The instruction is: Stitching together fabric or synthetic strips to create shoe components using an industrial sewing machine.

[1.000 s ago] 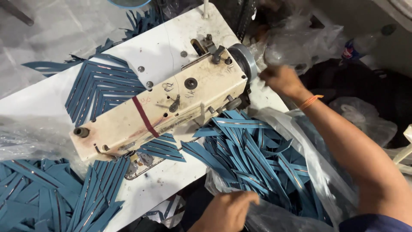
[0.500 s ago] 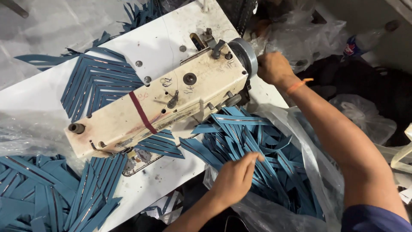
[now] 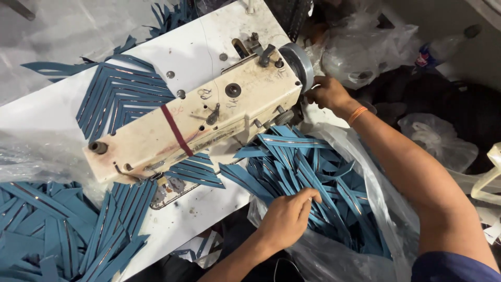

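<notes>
A cream, stained sewing machine (image 3: 209, 120) lies across a white table (image 3: 203, 52). My right hand (image 3: 326, 94) reaches to the handwheel (image 3: 300, 62) at the machine's right end, fingers curled by its lower edge. My left hand (image 3: 287, 216) rests on a heap of blue fabric strips (image 3: 313, 177) in a clear plastic bag (image 3: 386, 209) at the table's front edge, fingertips pressing into the strips. Whether it grips a strip cannot be told.
More blue strips lie fanned behind the machine (image 3: 120, 99) and piled at the front left (image 3: 62, 230). Clear plastic sheeting (image 3: 36, 156) covers the left table. Crumpled plastic bags (image 3: 365, 47) and dark cloth (image 3: 459, 109) fill the right side.
My left hand has moved up from the bottom edge onto the blue strips in the bag. My right hand has dropped slightly, staying by the handwheel.
</notes>
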